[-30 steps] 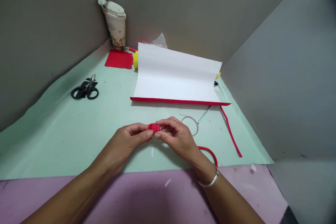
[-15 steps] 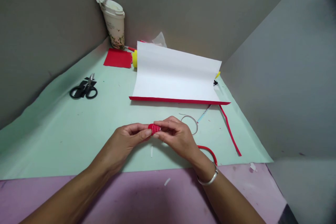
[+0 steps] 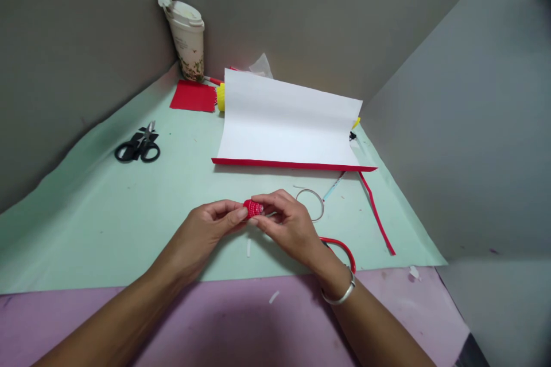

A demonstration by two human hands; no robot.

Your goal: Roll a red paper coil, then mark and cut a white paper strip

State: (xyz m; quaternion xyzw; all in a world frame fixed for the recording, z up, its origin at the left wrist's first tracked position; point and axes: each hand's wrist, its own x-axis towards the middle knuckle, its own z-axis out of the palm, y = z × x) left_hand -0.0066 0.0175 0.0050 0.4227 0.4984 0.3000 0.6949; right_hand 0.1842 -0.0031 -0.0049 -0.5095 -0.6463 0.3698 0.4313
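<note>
Between my two hands is a small red roll (image 3: pixel 253 209) with a ridged, speckled surface, perhaps corrugated paper. My left hand (image 3: pixel 215 223) pinches its left end between thumb and fingers. The thumb and fingertips of my right hand (image 3: pixel 288 223) close on its right end, where a pale edge shows. Both hands are just above the pale green sheet. Part of a red curved handle (image 3: pixel 344 249) shows beside my right wrist, the rest of it hidden by the hand. Close to my right fingers, a thin coil of wire or tape (image 3: pixel 322 206) lies on the sheet.
A curled white sheet with a red edge (image 3: pixel 288 126) stands behind my hands. Black-handled scissors (image 3: pixel 148 140) lie on the left, near a red card (image 3: pixel 193 96) and a lidded cup (image 3: pixel 187 40). A red strip (image 3: pixel 377 215) lies right. Grey walls rise behind.
The red roll has tilted and turned slightly between my fingers, and my right fingers have shifted a little on it. Both hands keep hold; everything else stays put.
</note>
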